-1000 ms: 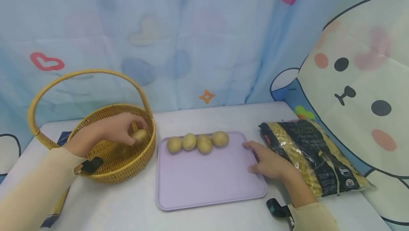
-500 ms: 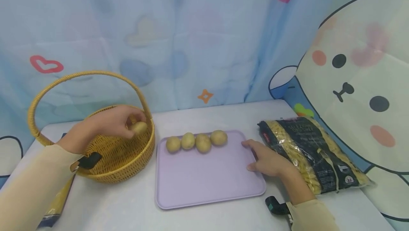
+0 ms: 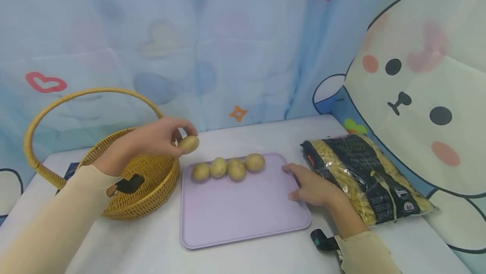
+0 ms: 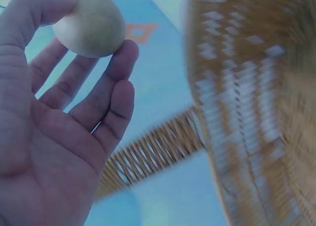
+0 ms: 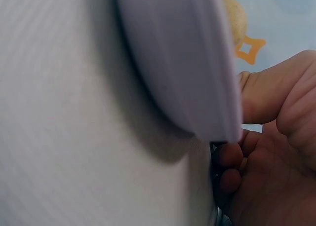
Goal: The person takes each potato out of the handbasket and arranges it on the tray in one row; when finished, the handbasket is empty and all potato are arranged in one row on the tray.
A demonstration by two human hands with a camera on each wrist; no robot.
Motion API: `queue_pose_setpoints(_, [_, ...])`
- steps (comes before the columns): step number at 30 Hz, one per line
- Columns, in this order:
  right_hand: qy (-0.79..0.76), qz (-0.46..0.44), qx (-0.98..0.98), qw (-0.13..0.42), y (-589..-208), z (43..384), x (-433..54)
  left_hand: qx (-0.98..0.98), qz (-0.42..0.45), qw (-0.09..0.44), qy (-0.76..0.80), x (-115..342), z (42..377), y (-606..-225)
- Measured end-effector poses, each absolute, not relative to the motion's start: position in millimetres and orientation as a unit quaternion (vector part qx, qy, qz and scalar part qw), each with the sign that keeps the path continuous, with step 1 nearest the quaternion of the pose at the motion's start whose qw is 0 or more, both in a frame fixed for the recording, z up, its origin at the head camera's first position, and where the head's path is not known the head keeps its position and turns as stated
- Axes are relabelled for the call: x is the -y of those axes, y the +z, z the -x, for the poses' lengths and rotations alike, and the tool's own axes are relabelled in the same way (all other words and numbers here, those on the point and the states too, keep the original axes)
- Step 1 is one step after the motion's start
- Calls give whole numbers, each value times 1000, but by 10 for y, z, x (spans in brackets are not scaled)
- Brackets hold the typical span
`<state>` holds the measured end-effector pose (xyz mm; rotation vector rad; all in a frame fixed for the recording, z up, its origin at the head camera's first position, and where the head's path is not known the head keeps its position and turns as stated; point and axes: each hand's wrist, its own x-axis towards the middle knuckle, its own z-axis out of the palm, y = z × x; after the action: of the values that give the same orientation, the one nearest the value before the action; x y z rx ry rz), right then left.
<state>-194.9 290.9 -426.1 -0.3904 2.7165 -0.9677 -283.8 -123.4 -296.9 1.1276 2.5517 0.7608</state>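
My left hand (image 3: 161, 137) pinches a potato (image 3: 188, 144) between thumb and fingertips, above the right rim of the wicker basket (image 3: 172, 181). In the left wrist view the potato (image 4: 91, 24) sits at the fingertips, with the palm in sight. A lilac tray (image 3: 243, 210) lies right of the basket. Several potatoes (image 3: 236, 169) stand in a row along its far edge. At the tray's right side, my right hand (image 3: 313, 185) holds the rim; the right wrist view shows the thumb against the tray (image 5: 192, 63) and curled fingers by its edge.
A bag of pasta (image 3: 366, 177) lies on the white table (image 3: 152, 244) right of my right hand. The basket's tall handle (image 3: 91, 91) arches over it. Behind hangs a blue patterned curtain (image 3: 243, 55), and part of a dark blue package (image 3: 72, 169) shows behind the basket.
My left hand has lifted the potato up out of the basket and moved it right, toward the tray. The right hand stays at the tray's edge. The head view has shifted slightly.
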Motion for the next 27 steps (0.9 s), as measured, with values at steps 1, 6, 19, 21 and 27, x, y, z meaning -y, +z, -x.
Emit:
queue_pose_setpoints(1, [-328,134,-928,116,-4262,1952,-2919,-873,-393,121,262,1170,2858,-2966])
queue_pose_setpoints(6, [-326,130,-929,118,-4263,1957,-2937,-862,-424,119,250,847,2965,-2961])
queue_pose_setpoints(19, [-322,118,-931,123,-4197,1948,-2930,-831,-478,139,247,-32,3178,-3044])
queue_pose_setpoints(21, [-319,119,-932,123,-4187,1953,-2929,-827,-488,134,247,-189,3188,-3035])
queue_pose_setpoints(27, [-320,117,-932,128,-4174,1944,-2893,-831,-496,134,213,-588,3246,-3122])
